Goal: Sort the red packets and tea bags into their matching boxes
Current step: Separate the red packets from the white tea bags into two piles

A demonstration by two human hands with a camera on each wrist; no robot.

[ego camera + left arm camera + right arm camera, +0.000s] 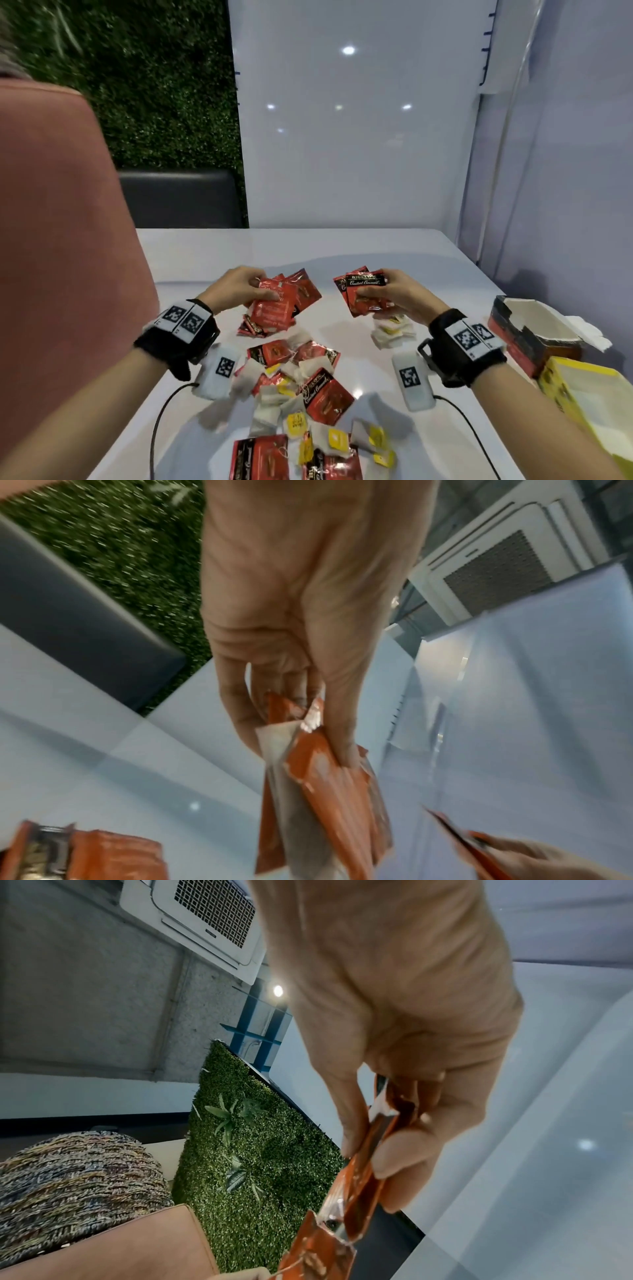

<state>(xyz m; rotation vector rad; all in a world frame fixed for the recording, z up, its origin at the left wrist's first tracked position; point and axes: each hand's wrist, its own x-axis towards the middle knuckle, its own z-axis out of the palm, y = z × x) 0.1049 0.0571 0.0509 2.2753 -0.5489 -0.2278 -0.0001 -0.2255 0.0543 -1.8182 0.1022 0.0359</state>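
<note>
My left hand [255, 291] holds a fanned stack of red packets [284, 301] above the white table [205, 253]; in the left wrist view the thumb and fingers [346, 753] pinch the same stack of red packets [325, 791]. My right hand [383, 291] grips another bunch of red packets [363, 291], edge-on as the red packets [363, 1172] in the right wrist view. More red packets [325, 394] and white tea bags with yellow tags [274, 401] lie mixed in a pile near me. A torn red box [527, 329] and a yellow box [589, 394] stand open at the right.
A pink chair back [61, 222] rises at the left edge of the table. White wall panels [359, 137] close off the far side and the right. A small heap of tea bags [394, 330] lies under my right hand. Cables [161, 421] trail from both wrist cameras.
</note>
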